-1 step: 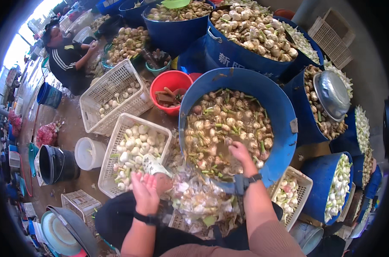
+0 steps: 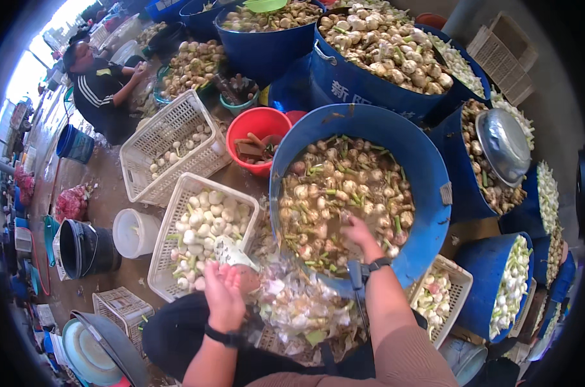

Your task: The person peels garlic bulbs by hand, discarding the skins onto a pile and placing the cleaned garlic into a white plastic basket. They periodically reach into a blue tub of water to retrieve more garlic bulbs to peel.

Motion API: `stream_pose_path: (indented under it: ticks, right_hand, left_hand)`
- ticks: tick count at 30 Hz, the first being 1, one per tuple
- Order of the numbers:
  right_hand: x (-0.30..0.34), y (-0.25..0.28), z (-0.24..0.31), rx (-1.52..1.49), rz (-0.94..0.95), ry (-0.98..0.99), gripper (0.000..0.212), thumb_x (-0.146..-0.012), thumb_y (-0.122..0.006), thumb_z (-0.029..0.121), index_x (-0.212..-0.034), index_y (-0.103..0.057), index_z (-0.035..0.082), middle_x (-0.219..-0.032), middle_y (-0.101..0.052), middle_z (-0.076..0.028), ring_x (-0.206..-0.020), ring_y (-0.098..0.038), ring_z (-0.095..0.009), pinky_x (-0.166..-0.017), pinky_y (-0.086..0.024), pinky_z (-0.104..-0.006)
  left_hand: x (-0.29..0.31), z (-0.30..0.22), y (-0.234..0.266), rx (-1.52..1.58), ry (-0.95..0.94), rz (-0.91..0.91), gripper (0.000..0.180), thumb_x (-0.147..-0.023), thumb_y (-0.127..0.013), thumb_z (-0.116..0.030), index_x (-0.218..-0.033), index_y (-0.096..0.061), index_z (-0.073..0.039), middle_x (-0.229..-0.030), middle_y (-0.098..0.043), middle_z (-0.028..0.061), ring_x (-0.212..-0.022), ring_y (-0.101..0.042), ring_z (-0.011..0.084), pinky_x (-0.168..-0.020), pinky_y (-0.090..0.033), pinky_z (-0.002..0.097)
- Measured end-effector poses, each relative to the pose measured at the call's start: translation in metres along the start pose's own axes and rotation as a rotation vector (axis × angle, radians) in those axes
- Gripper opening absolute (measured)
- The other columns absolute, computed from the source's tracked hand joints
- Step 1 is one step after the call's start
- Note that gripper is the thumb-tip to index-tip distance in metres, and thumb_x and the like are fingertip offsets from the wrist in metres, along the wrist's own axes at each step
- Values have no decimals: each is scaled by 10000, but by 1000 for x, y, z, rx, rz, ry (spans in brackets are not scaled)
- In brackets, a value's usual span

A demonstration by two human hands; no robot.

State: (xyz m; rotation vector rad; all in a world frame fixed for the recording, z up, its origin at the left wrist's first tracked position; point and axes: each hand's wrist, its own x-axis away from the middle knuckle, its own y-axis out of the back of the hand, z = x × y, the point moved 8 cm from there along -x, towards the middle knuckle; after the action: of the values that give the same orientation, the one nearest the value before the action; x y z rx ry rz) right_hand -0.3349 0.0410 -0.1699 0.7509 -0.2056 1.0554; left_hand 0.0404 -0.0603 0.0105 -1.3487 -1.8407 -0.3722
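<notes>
In the head view, looking down with clock directions taken from the picture's centre, a wide round blue plastic tub (image 2: 428, 174) stands toward 3 o'clock, holding whole garlic bulbs with green stem ends (image 2: 331, 187) in murky brown water. The person's right hand (image 2: 357, 231) reaches in at the tub's 6 o'clock side, fingers partly curled and pointing down among the bulbs; I cannot tell whether they grip one. At 7 o'clock the left hand (image 2: 224, 293) is turned palm up, loosely cupped with fingers half open, and appears to hold nothing. A black band (image 2: 224, 334) circles that wrist. Just beyond this hand, at 8 o'clock, a white rectangular plastic crate (image 2: 165, 242) contains pale, cleaned garlic bulbs (image 2: 212, 219). At 6 o'clock, between the forearms, lies a heap of papery white and tan garlic skins (image 2: 305, 306). A round red plastic bucket (image 2: 257, 119) stands at 11 o'clock, near the blue tub. At 4 o'clock, another white slatted crate (image 2: 457, 290) holds more pale bulbs. A shiny silver metal bowl (image 2: 502, 145) rests on garlic between 2 and 3 o'clock. A co-worker in a black top with white stripes (image 2: 102, 90) sits at 10 o'clock, well apart.
</notes>
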Motion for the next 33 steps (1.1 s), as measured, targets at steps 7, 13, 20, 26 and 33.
stream_pose_path:
  ticks: [7, 13, 20, 26, 33]
  right_hand:
    - [-9, -132, -109, 982, 824, -124, 471, -711, -594, 340, -1093, -578, 64, -1192, -516, -162, -1104, -489, -319, -919, -400, -374]
    - [46, -97, 26, 272, 611, 138, 388, -894, -400, 358, -854, -602, 29, -866, -586, -223, -800, -549, -400, -692, -438, -426]
    - [183, -41, 200, 88, 374, 443, 253, -851, -497, 275, -843, -599, 43, -776, -584, -196, -752, -554, -376, -643, -449, -408]
    - [240, -35, 217, 261, 150, 425, 212, -799, -551, 255, -747, -609, 57, -700, -581, -173, -641, -555, -373, -577, -452, -428]
    - [242, -45, 156, -173, 23, 94, 202, -820, -511, 175, -812, -620, 5, -652, -603, -106, -573, -567, -149, -526, -442, -302]
  left_hand:
    - [2, 25, -59, -442, -171, 220, 157, -887, -477, -141, -1014, -505, -52, -1026, -521, 53, -864, -526, 134, -731, -438, 265]
    - [1, 58, -69, -766, -153, 362, 354, -845, -576, -220, -1113, -469, -16, -894, -567, 58, -772, -528, 97, -664, -426, 224]
    - [30, 75, -86, -1058, -215, 633, 307, -855, -549, -291, -993, -561, -17, -802, -589, 41, -634, -512, 73, -601, -422, 224]
    - [69, 59, -80, -1037, -349, 837, 267, -840, -562, -240, -951, -573, 3, -789, -594, 24, -735, -526, 79, -643, -437, 248]
    - [100, 64, -67, -690, 144, 903, 392, -814, -516, -197, -1160, -479, -16, -838, -547, -13, -693, -474, 53, -621, -385, 200]
